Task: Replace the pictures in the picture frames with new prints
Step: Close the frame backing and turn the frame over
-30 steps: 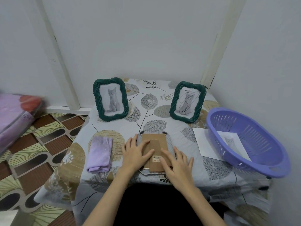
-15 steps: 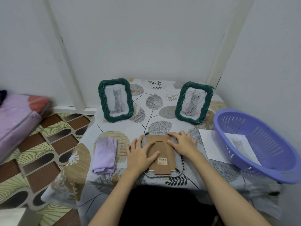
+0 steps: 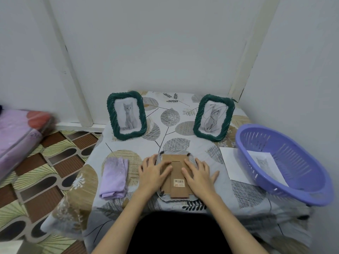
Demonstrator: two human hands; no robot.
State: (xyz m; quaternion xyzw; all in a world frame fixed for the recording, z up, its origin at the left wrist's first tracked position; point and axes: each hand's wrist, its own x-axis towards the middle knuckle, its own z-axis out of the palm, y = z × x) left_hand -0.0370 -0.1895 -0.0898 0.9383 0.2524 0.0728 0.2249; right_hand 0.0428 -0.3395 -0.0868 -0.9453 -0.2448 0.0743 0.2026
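Face-down frame [image 3: 175, 173] at table's near edge; left hand [image 3: 152, 174] and right hand [image 3: 199, 174] lie flat, fingers extended, on its cardboard back. Two upright green frames [image 3: 127, 115] [image 3: 213, 120] behind. Lilac cloth [image 3: 114, 177] left; purple basket [image 3: 282, 165] right, overlapping a sheet [image 3: 230, 165].

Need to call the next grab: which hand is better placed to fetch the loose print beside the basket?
Probably the right hand: the loose print lies just beyond it, by the basket. The left hand is across the face-down frame.
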